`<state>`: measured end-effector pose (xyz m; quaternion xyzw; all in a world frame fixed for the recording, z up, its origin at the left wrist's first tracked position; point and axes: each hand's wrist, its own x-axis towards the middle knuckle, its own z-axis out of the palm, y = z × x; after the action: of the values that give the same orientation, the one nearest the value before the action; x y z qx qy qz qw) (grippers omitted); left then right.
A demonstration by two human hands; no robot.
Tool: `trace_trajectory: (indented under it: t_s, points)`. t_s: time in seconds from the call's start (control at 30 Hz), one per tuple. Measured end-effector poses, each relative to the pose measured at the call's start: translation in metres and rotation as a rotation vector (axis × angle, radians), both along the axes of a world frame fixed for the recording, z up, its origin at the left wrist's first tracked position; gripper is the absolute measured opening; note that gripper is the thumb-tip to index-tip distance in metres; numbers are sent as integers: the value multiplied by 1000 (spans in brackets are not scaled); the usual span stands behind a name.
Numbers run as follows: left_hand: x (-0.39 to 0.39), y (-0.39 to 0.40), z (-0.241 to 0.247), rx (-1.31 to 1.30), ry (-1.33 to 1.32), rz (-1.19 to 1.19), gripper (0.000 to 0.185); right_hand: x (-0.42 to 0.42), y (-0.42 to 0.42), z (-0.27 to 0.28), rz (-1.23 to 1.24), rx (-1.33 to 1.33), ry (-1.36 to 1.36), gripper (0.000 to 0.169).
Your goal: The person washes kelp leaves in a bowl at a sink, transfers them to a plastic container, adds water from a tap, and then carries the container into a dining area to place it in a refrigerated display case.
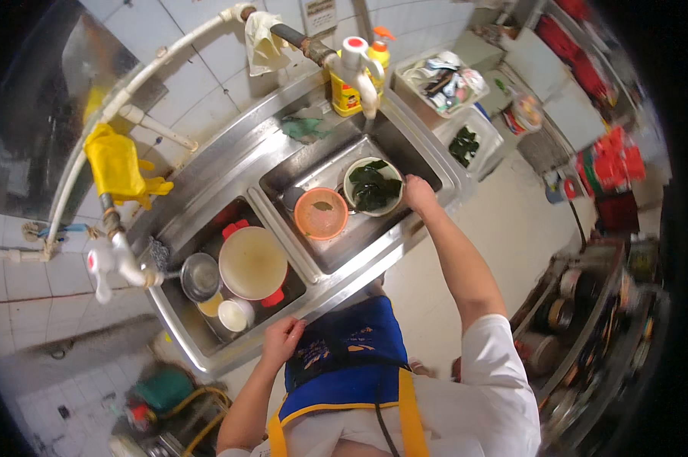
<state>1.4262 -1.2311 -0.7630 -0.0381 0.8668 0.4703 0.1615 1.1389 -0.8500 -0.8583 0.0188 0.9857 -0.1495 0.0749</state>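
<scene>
In the right basin of a steel double sink (326,280), a pale bowl (352,203) holds wet dark green leaves (375,185), perhaps seaweed. My right hand (420,194) grips this bowl at its right rim. Beside it sits an orange bowl (321,212) with liquid and one leaf in it. My left hand (282,340) is by the front edge of the sink, its fingers curled, with nothing visible in them. The left basin contains a red-handled pot (252,263) of cloudy liquid, a metal bowl (200,277) and a small white bowl (235,315).
White-handled taps (355,63) (118,263) overhang both basins. Yellow rubber gloves (121,168) drape over the pipe. A green cloth (305,128) and a yellow pump bottle (346,94) lie along the back ledge. Right of the sink, a tub (484,134) contains more leaves; shelving (578,308) stands farther right.
</scene>
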Motion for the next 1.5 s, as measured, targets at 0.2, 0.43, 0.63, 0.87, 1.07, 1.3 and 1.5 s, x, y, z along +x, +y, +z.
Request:
trace_trajectory:
  t_s: [0.2,0.43,0.63,0.87,1.07,1.3,1.5]
  points:
    - [-29,77,16,-54,-127,335,23,-93,43,-161,187,104,-653,28]
    - [-92,143,22,-28,-228,431,19,-98,51,-188,-571,-764,-919,46]
    - [-154,160,-16,-44,-68,310,24,-98,49,-132,-418,-917,-916,41]
    - [-266,195,-56,-88,48,254,68,-81,32,-39,-246,-934,-727,35]
    - [-300,223,-87,-119,95,402,90,-65,16,22,-244,-991,-675,36]
    - [-314,226,-61,207,-115,322,83,-65,8,65,-182,-781,-607,39]
    - [-314,264,-42,206,36,406,74,-76,56,26,-18,-766,-307,46]
